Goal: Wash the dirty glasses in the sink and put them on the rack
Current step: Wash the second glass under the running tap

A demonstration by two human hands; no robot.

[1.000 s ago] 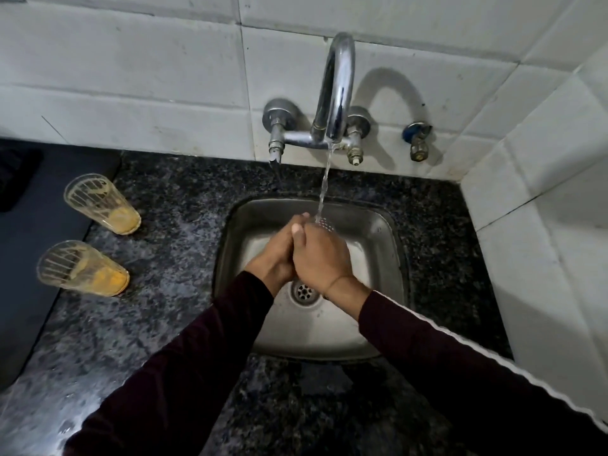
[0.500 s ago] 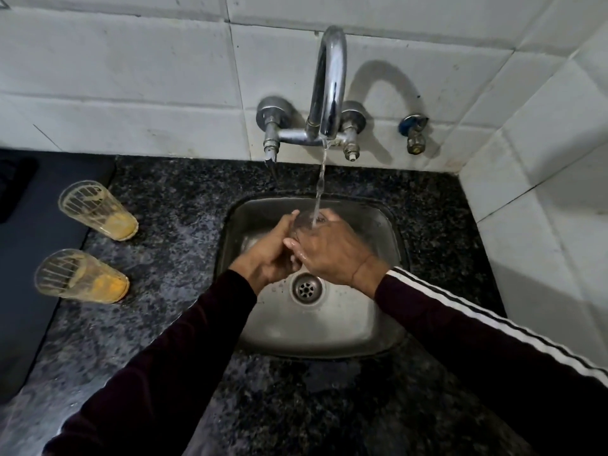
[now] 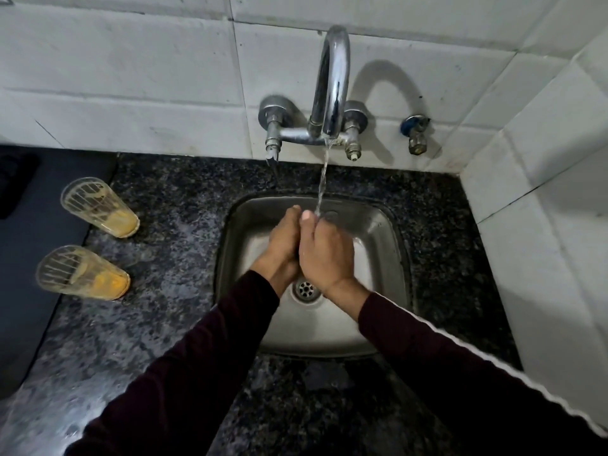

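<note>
I had both hands in the sink (image 3: 388,258) under the tap's (image 3: 334,87) stream, left hand (image 3: 283,245) and right hand (image 3: 325,255) pressed together, fingers curled round a glass I could barely make out. I judged this the washing step. Two dirty glasses (image 3: 98,209) waited on the counter (image 3: 184,205), left of the sink; next I'd need the rack, which wasn't in view. I read no writing anywhere.

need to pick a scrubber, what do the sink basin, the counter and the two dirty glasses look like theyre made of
Sink basin: apparently stainless steel, brushed grey with soft reflections.
Counter: looks like polished granite, dark with pale speckles and sheen.
Two dirty glasses: clear and ribbed, with orange residue; glass or plastic, cannot tell.
</note>
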